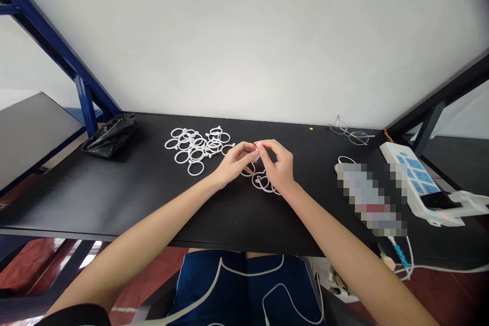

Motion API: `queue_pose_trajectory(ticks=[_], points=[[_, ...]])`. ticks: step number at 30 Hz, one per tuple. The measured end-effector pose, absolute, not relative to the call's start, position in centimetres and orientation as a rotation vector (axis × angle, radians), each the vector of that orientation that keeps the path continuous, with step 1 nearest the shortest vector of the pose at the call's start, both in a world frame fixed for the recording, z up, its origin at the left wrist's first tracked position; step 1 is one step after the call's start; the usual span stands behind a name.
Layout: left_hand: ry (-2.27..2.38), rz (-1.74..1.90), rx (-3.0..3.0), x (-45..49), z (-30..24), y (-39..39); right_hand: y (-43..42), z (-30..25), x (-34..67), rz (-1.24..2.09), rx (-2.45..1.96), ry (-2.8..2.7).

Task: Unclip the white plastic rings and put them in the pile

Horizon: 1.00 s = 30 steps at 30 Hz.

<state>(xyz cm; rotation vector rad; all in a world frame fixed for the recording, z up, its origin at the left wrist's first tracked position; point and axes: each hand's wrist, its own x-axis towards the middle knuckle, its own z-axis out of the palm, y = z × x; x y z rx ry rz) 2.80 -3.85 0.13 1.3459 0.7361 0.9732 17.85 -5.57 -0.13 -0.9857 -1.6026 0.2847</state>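
My left hand [234, 164] and my right hand [280, 167] meet fingertip to fingertip above the middle of the black table [153, 198]. Both are pinched on a small white piece [257, 155], which looks like part of a white plastic ring; the fingers cover most of it. Left of my hands spreads a loose pile of white rings [197, 148], each with a small knob or eyelet. Under and beside my right hand lie several more white rings [260, 187], partly hidden by it.
A crumpled black plastic bag [110, 137] lies at the table's left. Eyeglasses [358, 137] rest near the wall at the back right. Further right are a blurred-out device [369, 198] with a cable and a white power strip [414, 173]. A white cord [208, 290] crosses my lap.
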Motion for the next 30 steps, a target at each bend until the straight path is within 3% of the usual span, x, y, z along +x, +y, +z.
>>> queue_pose_trajectory(ticks=[15, 24, 30], points=[[0.746, 0.847, 1.337, 2.7, 0.4, -3.8, -5.6, 0.0, 17.8, 0.44, -0.929, -1.565], [0.808, 1.009, 1.378, 2.9, -0.7, -3.7, -5.9, 0.0, 17.9, 0.332, -1.009, -1.688], [0.769, 1.038, 1.403, 2.8, -0.7, -3.6, -6.0, -0.5, 18.0, 0.497, -1.039, -1.736]])
